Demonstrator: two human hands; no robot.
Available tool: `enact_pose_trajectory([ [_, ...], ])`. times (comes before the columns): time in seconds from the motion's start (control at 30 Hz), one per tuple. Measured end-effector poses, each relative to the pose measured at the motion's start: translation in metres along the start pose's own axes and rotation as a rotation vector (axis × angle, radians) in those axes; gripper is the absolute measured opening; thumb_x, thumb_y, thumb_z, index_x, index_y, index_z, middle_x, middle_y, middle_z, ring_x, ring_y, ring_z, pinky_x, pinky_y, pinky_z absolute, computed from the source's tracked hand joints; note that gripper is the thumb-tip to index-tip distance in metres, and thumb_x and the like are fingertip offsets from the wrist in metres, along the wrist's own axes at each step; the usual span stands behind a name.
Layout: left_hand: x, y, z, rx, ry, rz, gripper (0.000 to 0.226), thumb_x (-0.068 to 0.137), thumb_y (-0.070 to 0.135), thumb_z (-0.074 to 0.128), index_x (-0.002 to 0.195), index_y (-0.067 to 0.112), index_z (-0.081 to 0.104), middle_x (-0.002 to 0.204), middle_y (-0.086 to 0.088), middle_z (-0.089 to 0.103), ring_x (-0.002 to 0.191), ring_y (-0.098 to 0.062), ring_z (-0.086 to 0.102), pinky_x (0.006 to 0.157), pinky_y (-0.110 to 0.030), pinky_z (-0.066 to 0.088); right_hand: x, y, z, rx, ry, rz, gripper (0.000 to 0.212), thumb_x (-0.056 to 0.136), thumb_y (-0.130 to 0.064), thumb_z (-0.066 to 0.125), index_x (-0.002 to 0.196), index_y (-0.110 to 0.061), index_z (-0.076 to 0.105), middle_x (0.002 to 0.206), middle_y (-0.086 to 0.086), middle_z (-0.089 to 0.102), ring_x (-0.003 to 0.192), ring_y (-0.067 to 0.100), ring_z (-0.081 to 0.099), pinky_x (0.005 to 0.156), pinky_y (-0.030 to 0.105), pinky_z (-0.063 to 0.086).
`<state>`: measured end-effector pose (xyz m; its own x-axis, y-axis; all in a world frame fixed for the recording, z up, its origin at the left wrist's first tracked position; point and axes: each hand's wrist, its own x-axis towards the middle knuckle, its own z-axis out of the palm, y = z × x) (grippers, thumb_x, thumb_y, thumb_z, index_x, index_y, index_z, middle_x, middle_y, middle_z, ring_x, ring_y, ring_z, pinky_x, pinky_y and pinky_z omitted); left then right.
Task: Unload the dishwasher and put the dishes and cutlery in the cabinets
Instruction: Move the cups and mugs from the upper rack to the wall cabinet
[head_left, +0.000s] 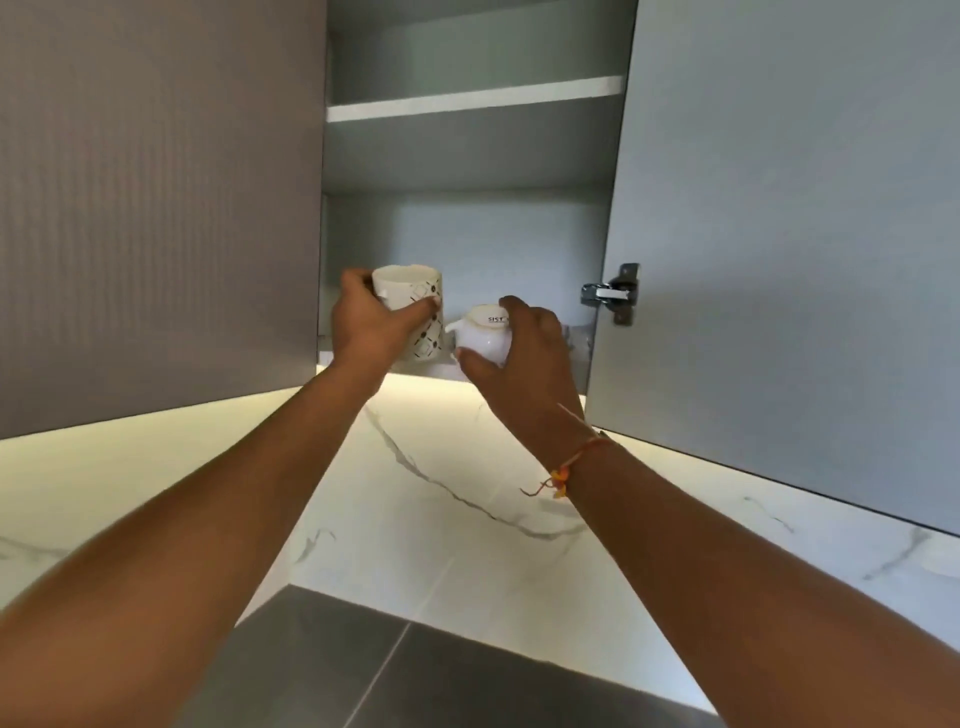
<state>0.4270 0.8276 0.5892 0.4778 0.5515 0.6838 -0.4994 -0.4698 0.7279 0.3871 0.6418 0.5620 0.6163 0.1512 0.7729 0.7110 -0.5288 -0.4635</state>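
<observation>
With our left hand (371, 325) clamped round the patterned mug (413, 286) and right hand (527, 353) curled on the base-up white cup (483, 338), we bring both side by side at the bottom shelf's (441, 372) front edge, likely to save room.

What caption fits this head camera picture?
Left hand grips patterned mug, right hand grips white cup, at open cabinet.

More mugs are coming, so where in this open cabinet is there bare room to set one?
The lower shelf looks bare between the small white cup in the right hand and the metal hinge side. The left front is crowded: the left hand grips the tall white patterned mug there. The top of the upper shelf is hidden.
</observation>
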Motion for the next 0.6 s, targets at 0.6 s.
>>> enact_pose_trajectory([
  [0.6,0.102,-0.065,0.102,0.267,-0.289,-0.127,0.076,0.059,0.059,0.085,0.111,0.017,0.047,0.109,-0.004,0.062,0.097,-0.027,0.062,0.086,-0.040,0.056,0.130,0.073,0.049,-0.325,-0.139,0.309,0.039,0.090,-0.035,0.067,0.116,-0.007,0.061,0.117,0.013,0.065,0.087,0.022,0.050,0.069,0.024,0.036],
])
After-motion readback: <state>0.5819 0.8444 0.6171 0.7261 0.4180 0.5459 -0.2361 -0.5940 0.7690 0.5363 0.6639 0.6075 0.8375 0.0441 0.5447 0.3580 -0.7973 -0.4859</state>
